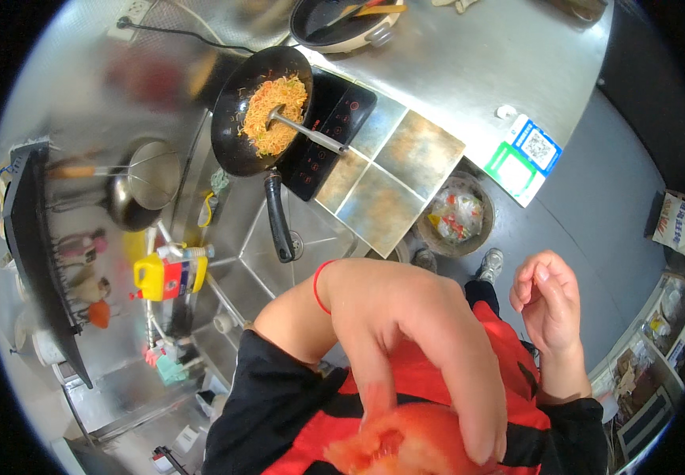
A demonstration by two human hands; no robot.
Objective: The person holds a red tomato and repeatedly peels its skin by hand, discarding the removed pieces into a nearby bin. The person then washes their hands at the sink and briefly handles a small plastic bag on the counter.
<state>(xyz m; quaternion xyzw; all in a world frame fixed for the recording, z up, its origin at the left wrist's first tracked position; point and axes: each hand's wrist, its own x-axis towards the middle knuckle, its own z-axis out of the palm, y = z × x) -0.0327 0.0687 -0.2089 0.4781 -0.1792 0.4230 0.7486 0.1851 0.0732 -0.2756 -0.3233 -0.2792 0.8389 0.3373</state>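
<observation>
My left hand [413, 309], with a red band on its wrist, grips a tomato [419, 436] from above. It is close to the camera at the bottom edge, and its torn side shows pale, wet flesh. At the right my right hand [550, 297] is raised beside my body, its fingers curled and the thumb against them; nothing shows in it. Ahead, a black wok [229, 107] with fried noodles [277, 113] rests partly on a black induction cooker [333, 139]. A metal spatula [309, 132] lies in the noodles, its handle reaching over the cooker.
The wok's handle [279, 219] juts over a steel sink [247, 231]. A bin [488, 205] with bagged waste stands by my shoes. An electric pan [330, 41] sits on the steel counter [467, 65]. At left are a yellow jug [170, 277] and a strainer [153, 175].
</observation>
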